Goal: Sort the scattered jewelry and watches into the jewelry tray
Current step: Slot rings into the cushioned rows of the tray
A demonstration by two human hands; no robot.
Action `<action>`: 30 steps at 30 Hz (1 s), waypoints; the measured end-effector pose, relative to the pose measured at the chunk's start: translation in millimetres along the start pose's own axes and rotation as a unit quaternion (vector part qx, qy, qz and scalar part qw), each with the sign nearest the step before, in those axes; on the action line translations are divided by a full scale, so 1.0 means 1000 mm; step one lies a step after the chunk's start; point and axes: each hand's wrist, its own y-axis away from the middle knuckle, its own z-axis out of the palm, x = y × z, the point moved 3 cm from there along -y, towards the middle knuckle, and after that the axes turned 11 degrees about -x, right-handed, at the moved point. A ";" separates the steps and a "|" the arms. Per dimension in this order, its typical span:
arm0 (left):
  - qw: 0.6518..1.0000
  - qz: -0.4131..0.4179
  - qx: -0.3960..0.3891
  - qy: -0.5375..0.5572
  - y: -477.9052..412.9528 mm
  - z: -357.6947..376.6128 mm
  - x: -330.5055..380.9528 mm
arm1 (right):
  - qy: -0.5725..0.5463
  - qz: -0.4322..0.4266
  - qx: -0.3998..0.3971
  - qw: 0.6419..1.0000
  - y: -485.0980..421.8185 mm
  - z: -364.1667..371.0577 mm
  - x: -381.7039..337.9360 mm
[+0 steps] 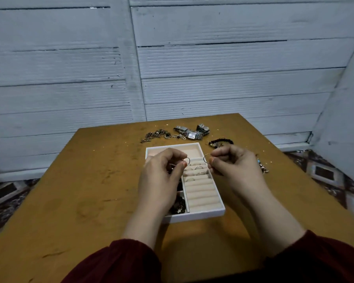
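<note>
- Both hands hover mid-frame. The left hand pinches a thin hoop at its fingertips, and the right hand pinches a second hoop just beside it.
- Under them sits the jewelry tray, with ring rolls down its right side.
- The watches, a chain and a dark bracelet lie outside it, above centre.
- Such light pinches on fine wire look chancy to me: a slip could send a hoop bouncing onto the table.
- The hands hide the tray's upper part, so a hoop could land in the wrong compartment.
</note>
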 end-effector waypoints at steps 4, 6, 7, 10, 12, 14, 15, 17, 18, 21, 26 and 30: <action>0.999 -0.003 -0.018 -0.040 0.001 0.009 0.002 | 0.075 -0.012 0.023 0.997 0.003 -0.005 0.008; 0.999 -0.003 -0.026 -0.043 0.002 0.012 0.005 | 0.124 -0.029 0.025 0.992 0.003 -0.006 0.009; 0.999 -0.008 -0.030 -0.041 0.002 0.013 0.006 | 0.152 -0.038 0.024 0.987 0.003 -0.006 0.009; 0.998 -0.007 -0.027 -0.050 0.003 0.013 0.004 | 0.215 -0.054 0.013 0.975 0.004 -0.005 0.010; 0.998 -0.012 -0.020 -0.064 0.004 0.010 0.001 | 0.247 -0.065 0.005 0.967 0.005 -0.003 0.012; 0.998 -0.013 -0.015 -0.067 0.004 0.008 0.000 | 0.280 -0.079 -0.010 0.957 0.004 -0.001 0.012; 0.997 -0.013 -0.015 -0.071 0.004 0.007 0.000 | 0.296 -0.084 -0.017 0.951 0.004 0.001 0.012; 0.997 -0.015 -0.014 -0.077 0.004 0.006 0.000 | 0.325 -0.089 -0.028 0.941 0.004 0.003 0.010; 0.997 -0.017 -0.015 -0.076 0.004 0.006 0.000 | 0.336 -0.089 -0.034 0.937 0.003 0.003 0.010; 0.997 -0.022 -0.019 -0.078 0.005 0.007 0.001 | 0.367 -0.095 -0.048 0.924 0.002 0.005 0.008; 0.997 -0.018 -0.016 -0.075 0.004 0.006 0.000 | 0.410 -0.097 -0.055 0.905 0.000 0.007 0.009; 0.997 -0.021 -0.015 -0.074 0.005 0.004 0.001 | 0.440 -0.086 -0.056 0.892 0.001 0.009 0.011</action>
